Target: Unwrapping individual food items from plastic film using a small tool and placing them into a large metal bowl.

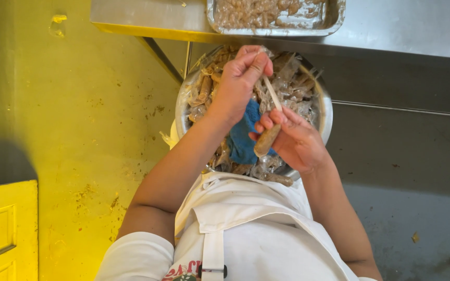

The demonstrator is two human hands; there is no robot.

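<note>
Nearest the camera is a white apron [246, 229] over a white shirt, its lower part cut off by the bottom edge. Both bare forearms rise from there toward a metal bowl [327, 112] held against the person's front.

Much of the bowl is hidden: the two hands and forearms cover its middle, and only parts of the rim show at the left and right. It is heaped with small clear packets [298, 86] of brown filling, too crumpled and overlapping to count. A blue cloth [246, 136] lies among them, partly under the hands.

The right hand [298, 140] is curled, its fingers wrapped around the brown filled end of one packet [266, 140], which points down and to the left. The left hand [238, 83], farther away, has its back to the camera and pinches the clear twisted tail [273, 93] of that same packet between thumb and fingers, drawing it taut up and away. The packet sits between the two hands, just above the cloth.

At the far edge a steel table [391, 26] carries a metal tray [334, 18] of brownish mix, cut off at the top so its full contents cannot be seen. A yellow wall [79, 104] fills the left side.
</note>
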